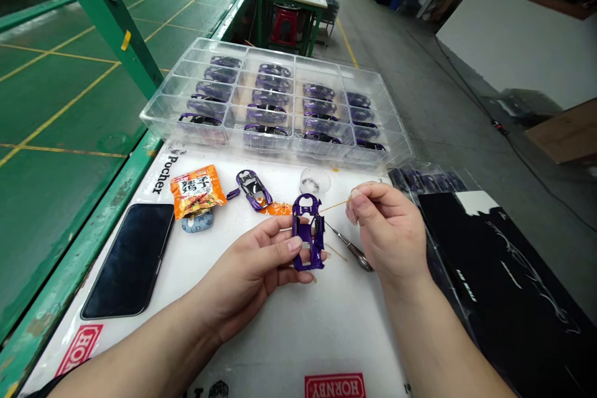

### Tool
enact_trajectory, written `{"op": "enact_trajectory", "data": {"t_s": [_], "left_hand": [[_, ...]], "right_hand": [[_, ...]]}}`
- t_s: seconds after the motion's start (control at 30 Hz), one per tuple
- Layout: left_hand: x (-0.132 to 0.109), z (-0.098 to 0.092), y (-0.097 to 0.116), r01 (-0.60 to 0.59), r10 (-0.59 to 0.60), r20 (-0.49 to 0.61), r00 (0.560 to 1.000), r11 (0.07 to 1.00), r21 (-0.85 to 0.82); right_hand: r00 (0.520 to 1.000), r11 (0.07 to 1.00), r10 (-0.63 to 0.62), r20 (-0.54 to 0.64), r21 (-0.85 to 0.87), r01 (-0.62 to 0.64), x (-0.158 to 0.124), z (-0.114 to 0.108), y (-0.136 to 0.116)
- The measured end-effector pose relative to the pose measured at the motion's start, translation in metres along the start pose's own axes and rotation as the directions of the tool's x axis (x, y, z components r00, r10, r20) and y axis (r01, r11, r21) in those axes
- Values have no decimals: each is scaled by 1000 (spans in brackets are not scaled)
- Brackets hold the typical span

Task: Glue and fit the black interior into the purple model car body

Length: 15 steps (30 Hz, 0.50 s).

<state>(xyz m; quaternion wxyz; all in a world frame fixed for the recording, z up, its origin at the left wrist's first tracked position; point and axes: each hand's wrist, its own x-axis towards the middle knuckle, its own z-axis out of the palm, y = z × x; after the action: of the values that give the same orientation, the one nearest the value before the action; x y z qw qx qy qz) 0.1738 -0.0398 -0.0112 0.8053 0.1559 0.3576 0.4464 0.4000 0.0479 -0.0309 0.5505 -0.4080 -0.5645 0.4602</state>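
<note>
Between the thumb and fingers of my left hand (pixel 263 258) is a purple toy car body shell (pixel 305 233), its open underside towards me. My right hand (pixel 389 224) pinches a thin wooden stick (pixel 336 205), whose far tip reaches the shell's upper right edge. Beneath my hands lies a metal-tipped tool with a dark handle (pixel 357 254), beside a second thin stick (pixel 336 252). Just beyond the shell sits a small clear dish (pixel 314 181) with dark bits in it. Another purple car body (pixel 254 189) rests to the left, near a small purple part (pixel 232 194).
A clear compartment tray (pixel 275 137) of purple car bodies spans the back of the white table (pixel 280 348). On the left are a phone (pixel 128 261), an orange snack packet (pixel 198 189) and a blue patterned case (pixel 198 222). A black box (pixel 504 273) is at right.
</note>
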Motion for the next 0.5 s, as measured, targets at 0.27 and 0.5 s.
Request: {"op": "enact_trajectory", "data": {"t_s": [0.27,0.5], "left_hand": [[7,-7,-2,60,-51,-140,989,997,56],[11,-9,-5,84,-72,-167,983,994,70]], "right_hand": [[986,997,-72,-148,-47,66,10,-1,3],[968,846,-161,-194,-532,34,18,13,-19]]}}
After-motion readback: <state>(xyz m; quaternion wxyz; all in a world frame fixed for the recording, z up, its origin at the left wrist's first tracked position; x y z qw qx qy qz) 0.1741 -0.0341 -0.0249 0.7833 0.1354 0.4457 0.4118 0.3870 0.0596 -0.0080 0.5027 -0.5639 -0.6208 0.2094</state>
